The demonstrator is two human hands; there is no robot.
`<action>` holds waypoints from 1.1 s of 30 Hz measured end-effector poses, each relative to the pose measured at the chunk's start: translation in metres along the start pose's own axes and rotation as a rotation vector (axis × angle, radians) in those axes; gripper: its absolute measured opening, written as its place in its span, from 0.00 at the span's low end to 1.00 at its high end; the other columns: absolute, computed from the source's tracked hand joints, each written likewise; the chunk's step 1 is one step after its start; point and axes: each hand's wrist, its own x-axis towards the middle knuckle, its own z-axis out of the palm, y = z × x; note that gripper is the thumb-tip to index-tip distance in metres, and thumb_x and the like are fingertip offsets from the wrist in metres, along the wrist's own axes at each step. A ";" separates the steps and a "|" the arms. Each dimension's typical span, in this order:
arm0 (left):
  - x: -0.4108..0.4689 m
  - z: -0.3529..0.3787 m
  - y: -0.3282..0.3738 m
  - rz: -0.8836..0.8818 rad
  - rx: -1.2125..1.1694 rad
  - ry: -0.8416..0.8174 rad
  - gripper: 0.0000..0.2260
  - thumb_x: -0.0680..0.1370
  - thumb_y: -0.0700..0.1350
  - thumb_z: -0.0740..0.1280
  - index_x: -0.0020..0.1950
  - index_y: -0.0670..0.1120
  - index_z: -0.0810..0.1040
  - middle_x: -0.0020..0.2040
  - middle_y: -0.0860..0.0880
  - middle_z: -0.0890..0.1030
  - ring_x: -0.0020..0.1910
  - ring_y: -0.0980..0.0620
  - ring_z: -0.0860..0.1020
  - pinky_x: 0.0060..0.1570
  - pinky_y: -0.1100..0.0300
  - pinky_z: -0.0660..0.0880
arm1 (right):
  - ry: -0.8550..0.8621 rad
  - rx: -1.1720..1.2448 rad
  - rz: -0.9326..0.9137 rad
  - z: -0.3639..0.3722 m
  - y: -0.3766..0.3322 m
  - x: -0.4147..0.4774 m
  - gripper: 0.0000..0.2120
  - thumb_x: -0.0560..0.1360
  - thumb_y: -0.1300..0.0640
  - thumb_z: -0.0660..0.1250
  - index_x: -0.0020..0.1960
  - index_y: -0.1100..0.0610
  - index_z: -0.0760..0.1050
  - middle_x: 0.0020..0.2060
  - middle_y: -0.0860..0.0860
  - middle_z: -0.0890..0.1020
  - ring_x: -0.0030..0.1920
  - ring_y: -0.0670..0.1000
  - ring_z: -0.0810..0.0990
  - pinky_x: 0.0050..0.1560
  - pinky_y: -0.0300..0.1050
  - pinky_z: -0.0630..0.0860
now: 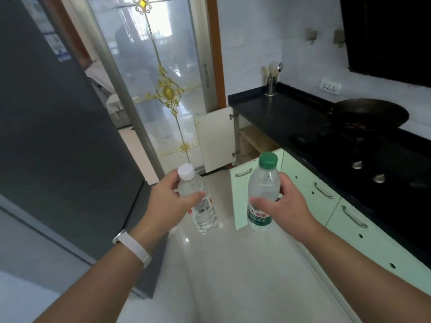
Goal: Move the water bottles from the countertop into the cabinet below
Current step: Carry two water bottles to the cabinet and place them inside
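two forearms, bare from the lower corners of view up to the wrists. left hand [170, 201] and right hand [284, 203] bare as well. round the left wrist a white band [133, 247] — smooth, flat strap, snug against the arm, with a small rounded casing at its outer edge — pale, slightly glossy, greyish along the rim.

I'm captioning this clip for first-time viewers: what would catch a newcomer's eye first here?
Mid-frame, the left hand grips a white-capped bottle and the right hand a green-capped bottle with a green label. Beyond them a cabinet stands open under the black countertop, and a dark wok sits on the stove at right.
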 end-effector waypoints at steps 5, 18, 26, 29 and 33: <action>0.056 -0.017 -0.034 0.001 -0.014 0.005 0.21 0.71 0.41 0.79 0.61 0.50 0.78 0.51 0.55 0.83 0.45 0.64 0.82 0.40 0.74 0.76 | -0.029 -0.025 0.011 0.040 0.002 0.055 0.22 0.68 0.57 0.78 0.55 0.44 0.73 0.48 0.46 0.81 0.48 0.45 0.81 0.47 0.41 0.78; 0.284 -0.085 -0.157 0.045 -0.078 -0.060 0.23 0.71 0.41 0.79 0.64 0.50 0.77 0.52 0.62 0.79 0.50 0.63 0.79 0.45 0.70 0.76 | 0.110 -0.140 0.068 0.187 0.000 0.243 0.21 0.68 0.54 0.78 0.55 0.42 0.72 0.48 0.44 0.81 0.49 0.46 0.81 0.48 0.42 0.78; 0.392 -0.105 -0.206 0.065 -0.073 -0.080 0.22 0.69 0.44 0.81 0.59 0.56 0.77 0.50 0.59 0.82 0.51 0.59 0.81 0.50 0.59 0.80 | 0.101 -0.227 0.083 0.240 -0.004 0.325 0.23 0.68 0.53 0.78 0.59 0.46 0.73 0.49 0.45 0.81 0.50 0.46 0.81 0.49 0.43 0.79; 0.423 -0.102 -0.217 0.078 -0.054 -0.099 0.22 0.69 0.45 0.81 0.59 0.56 0.76 0.49 0.61 0.81 0.50 0.64 0.80 0.47 0.65 0.77 | 0.094 -0.237 0.091 0.247 0.000 0.357 0.23 0.67 0.52 0.78 0.59 0.47 0.74 0.49 0.46 0.82 0.50 0.47 0.82 0.51 0.47 0.80; 0.466 -0.091 -0.229 0.073 0.006 -0.107 0.21 0.69 0.46 0.81 0.56 0.57 0.76 0.47 0.61 0.81 0.47 0.65 0.79 0.48 0.65 0.78 | 0.082 -0.213 0.110 0.255 0.016 0.406 0.21 0.67 0.52 0.78 0.56 0.45 0.74 0.48 0.46 0.82 0.49 0.47 0.82 0.53 0.50 0.81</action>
